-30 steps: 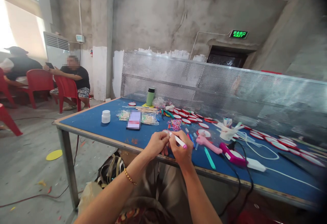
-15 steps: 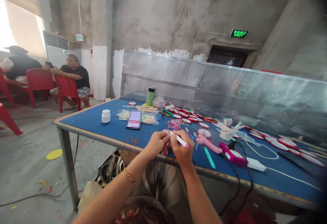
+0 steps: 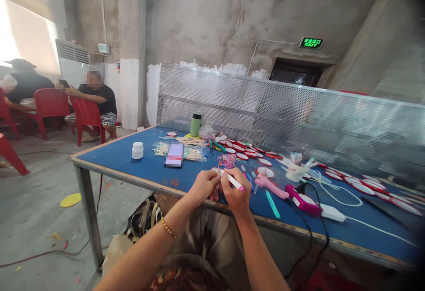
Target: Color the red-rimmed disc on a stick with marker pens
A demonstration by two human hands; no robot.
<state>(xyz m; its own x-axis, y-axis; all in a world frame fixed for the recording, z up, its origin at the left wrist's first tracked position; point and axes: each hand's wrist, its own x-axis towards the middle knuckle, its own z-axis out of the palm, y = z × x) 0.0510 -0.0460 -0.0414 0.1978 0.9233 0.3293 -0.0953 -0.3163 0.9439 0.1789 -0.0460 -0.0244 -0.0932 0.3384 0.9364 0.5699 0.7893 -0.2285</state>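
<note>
My right hand [image 3: 236, 197] grips a white marker [image 3: 235, 181] with a pink end, its writing end pointing toward my left hand. My left hand [image 3: 206, 185] is closed, fingertips pinched on a small thin piece with a red tip [image 3: 219, 164]; its kind is too small to make out. Both hands meet just above the table's front edge, and the marker's tip is hidden among the fingers. Beyond them lies a pile of small colourful bits [image 3: 228, 161]. A pink glue gun [image 3: 270, 186] and a teal cutter-like tool [image 3: 272, 204] lie to the right.
On the blue table [image 3: 116, 162] stand a white jar [image 3: 137, 150], a phone [image 3: 174, 155], a green bottle [image 3: 195, 126] and a cup of sticks [image 3: 295, 171]. Red-rimmed white discs [image 3: 363, 188] spread rightward near a magenta device [image 3: 303, 201] with cables. A perforated metal panel [image 3: 212, 100] stands behind.
The marker's pink end has shifted very slightly left and up with my right hand. Otherwise both hands hold nearly the same pose.
</note>
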